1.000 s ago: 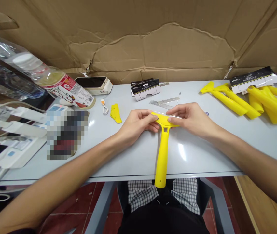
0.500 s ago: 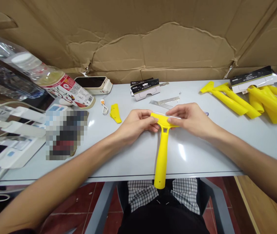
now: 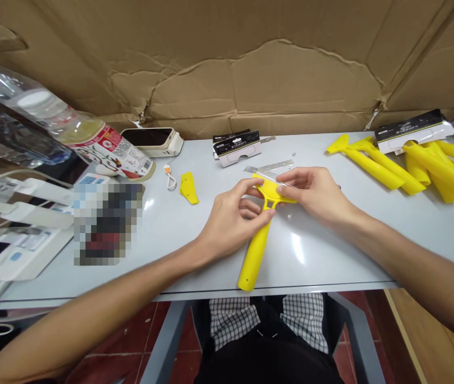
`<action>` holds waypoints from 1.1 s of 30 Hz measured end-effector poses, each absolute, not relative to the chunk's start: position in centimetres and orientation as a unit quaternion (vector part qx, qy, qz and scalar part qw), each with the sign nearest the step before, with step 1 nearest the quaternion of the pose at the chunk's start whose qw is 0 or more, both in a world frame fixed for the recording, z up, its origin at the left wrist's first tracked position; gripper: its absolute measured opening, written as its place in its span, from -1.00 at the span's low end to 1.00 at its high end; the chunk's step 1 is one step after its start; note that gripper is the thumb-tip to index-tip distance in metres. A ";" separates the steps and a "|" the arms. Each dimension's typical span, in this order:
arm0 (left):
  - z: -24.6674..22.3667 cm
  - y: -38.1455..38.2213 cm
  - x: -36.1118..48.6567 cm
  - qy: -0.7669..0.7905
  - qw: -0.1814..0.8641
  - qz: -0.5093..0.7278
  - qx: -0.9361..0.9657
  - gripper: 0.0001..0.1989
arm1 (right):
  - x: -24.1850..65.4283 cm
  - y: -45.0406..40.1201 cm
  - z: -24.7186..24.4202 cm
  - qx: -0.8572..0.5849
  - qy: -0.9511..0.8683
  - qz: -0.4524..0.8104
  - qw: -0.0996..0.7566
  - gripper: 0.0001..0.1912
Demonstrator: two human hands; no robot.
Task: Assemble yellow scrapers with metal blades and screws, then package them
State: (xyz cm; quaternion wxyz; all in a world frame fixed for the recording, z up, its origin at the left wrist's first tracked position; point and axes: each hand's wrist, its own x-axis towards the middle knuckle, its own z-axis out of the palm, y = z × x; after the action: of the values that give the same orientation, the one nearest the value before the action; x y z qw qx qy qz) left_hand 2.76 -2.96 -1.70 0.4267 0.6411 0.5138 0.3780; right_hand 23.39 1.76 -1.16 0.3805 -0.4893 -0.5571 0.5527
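A yellow scraper handle (image 3: 255,250) is held between my hands, its wide head pointing away and its round grip slanting down toward the table's front edge. My left hand (image 3: 235,216) pinches it at the neck and the left end of the head. The fingers of my right hand (image 3: 310,192) close on the right side of the head. A thin clear or metal strip shows along the head's far edge, partly hidden by my fingers. Just beyond lie flat metal blades (image 3: 283,164). Left of my hands rests a small yellow plate (image 3: 189,188).
Small black-and-white boxes (image 3: 239,148) stand at the back. Yellow handles (image 3: 374,168) and another box (image 3: 414,130) lie at the right. On the left are a bottle (image 3: 110,146), a phone on a white device (image 3: 152,141), a short cable (image 3: 169,178) and power strips (image 3: 30,250).
The scraper has tilted, its grip end swinging left and away from me. My left hand has shifted from the head's left end down around the neck.
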 end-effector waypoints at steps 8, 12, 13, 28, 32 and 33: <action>-1.1 -3.6 2.4 0.504 0.236 0.280 0.782 -0.38 | 23.2 1.3 -1.1 -0.485 -0.532 0.561 0.409 -0.82; -0.9 -3.7 2.3 0.503 0.184 0.229 0.813 -0.53 | 23.2 1.2 -1.5 -0.488 -0.549 0.555 0.390 -0.79; -0.7 -3.7 2.3 0.503 0.185 0.221 0.815 -0.54 | 23.1 1.1 -1.6 -0.492 -0.551 0.552 0.387 -0.78; -1.3 -3.1 2.3 0.497 0.262 0.243 0.790 -0.41 | 22.6 0.5 -1.3 -0.488 -0.546 0.533 0.423 -0.66; -1.4 -3.1 2.5 0.501 0.228 0.261 0.793 -0.43 | 22.5 0.1 -0.5 -0.475 -0.543 0.539 0.434 -0.68; -1.3 -3.1 2.5 0.499 0.227 0.265 0.793 -0.44 | 22.5 0.0 -0.4 -0.475 -0.542 0.539 0.435 -0.68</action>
State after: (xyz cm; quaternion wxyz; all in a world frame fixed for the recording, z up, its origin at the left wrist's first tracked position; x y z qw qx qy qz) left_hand 2.50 -3.08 -1.34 0.2269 0.7931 0.4991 0.2653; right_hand 22.50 0.05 -0.35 0.4354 -0.4754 -0.5422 0.5389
